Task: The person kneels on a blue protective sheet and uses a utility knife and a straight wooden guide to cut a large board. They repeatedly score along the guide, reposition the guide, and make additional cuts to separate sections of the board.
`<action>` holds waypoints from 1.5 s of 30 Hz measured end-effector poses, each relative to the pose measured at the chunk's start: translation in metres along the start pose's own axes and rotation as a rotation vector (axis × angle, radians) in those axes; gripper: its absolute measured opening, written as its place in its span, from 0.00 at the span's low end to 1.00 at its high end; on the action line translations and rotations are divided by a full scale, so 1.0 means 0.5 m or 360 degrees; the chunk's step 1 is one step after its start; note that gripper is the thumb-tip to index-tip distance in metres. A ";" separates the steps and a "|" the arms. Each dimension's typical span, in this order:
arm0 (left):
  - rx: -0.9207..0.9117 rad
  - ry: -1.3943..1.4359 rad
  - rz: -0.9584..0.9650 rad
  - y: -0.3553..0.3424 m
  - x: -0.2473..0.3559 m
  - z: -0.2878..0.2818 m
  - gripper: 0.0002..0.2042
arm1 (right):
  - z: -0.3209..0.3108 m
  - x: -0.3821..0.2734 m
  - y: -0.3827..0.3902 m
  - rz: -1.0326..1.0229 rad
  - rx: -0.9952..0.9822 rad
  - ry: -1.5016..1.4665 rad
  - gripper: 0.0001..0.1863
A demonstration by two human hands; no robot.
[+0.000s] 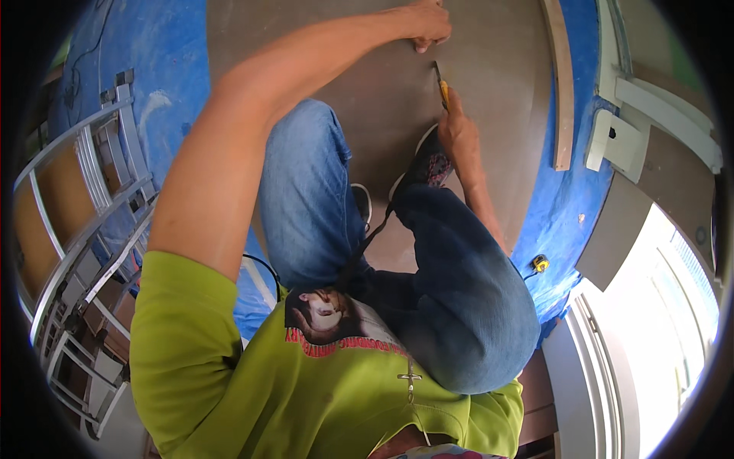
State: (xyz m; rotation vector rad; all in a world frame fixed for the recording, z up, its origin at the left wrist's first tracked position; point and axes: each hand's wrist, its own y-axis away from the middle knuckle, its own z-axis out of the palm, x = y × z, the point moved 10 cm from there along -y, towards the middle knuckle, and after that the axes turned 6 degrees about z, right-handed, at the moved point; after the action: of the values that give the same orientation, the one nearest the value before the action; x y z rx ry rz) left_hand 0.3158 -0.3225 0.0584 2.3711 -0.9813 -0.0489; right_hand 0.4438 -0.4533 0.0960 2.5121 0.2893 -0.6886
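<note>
In my right hand (460, 138) is a yellow utility knife (443, 92), its thin dark blade pointing away from me. The fingers are wrapped round its handle. Beneath both hands lies a large brown board (497, 84), on which I crouch with my shoes (428, 162) resting. My left arm reaches across to the far side, where my left hand (430, 27) is closed low over the board, beyond the blade tip. What its fingers hold, if anything, cannot be made out, as the picture's upper edge cuts close to it.
A blue sheet (172, 69) covers the floor around the board. Along the board's right side runs a wooden strip (563, 92). A yellow tape measure (540, 264) sits right of my knee. Metal ladders (92, 164) stand at the left; pale panels (621, 144) and a bright window (657, 306) are at the right.
</note>
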 end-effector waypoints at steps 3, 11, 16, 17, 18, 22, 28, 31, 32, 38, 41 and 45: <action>0.0036 -0.0061 -0.0016 0.004 0.008 -0.006 0.12 | 0.019 0.000 -0.023 -0.0029 -0.0005 -0.0013 0.27; 0.0071 0.0002 0.0009 0.020 0.001 -0.020 0.12 | 0.006 -0.001 0.010 -0.0059 0.0024 -0.0071 0.26; -0.0137 0.0031 -0.0137 0.001 0.000 -0.012 0.12 | -0.010 -0.007 -0.002 -0.0008 -0.0042 0.0068 0.28; 0.0012 -0.0102 -0.0070 0.005 0.018 -0.019 0.13 | -0.008 -0.010 0.003 -0.0060 0.0012 0.0102 0.27; 0.0169 -0.0264 -0.0009 0.009 0.028 -0.013 0.14 | 0.001 -0.009 0.010 -0.0125 0.0093 0.0133 0.27; 0.0357 -0.0223 0.0112 0.037 0.045 -0.041 0.14 | -0.015 -0.012 -0.001 -0.0015 0.0076 0.0207 0.26; 0.0018 -0.0178 -0.0069 0.029 0.049 -0.022 0.13 | -0.017 0.001 0.010 0.0116 -0.0089 0.0075 0.26; -0.0040 -0.0229 -0.0119 0.034 0.047 -0.020 0.13 | -0.022 0.003 0.033 0.0135 -0.0061 0.0068 0.26; -0.0019 -0.0202 -0.0107 0.033 0.044 -0.016 0.13 | -0.022 0.004 0.035 0.0113 -0.0045 0.0059 0.26; 0.0180 -0.0059 -0.0024 0.043 0.058 -0.031 0.13 | -0.020 0.025 0.051 0.0104 -0.0015 0.0042 0.27; 0.0207 -0.0008 -0.0024 0.048 0.061 -0.043 0.12 | 0.002 0.032 0.036 0.0115 -0.0039 0.0067 0.28; 0.0224 0.0045 -0.0050 0.043 0.060 -0.030 0.11 | 0.042 0.052 0.016 0.0066 -0.0033 0.0028 0.29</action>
State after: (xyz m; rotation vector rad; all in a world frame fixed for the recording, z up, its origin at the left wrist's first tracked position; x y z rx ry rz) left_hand 0.3277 -0.3471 0.0873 2.5082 -0.9629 0.0431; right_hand 0.4596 -0.4693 0.0703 2.4988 0.2486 -0.6441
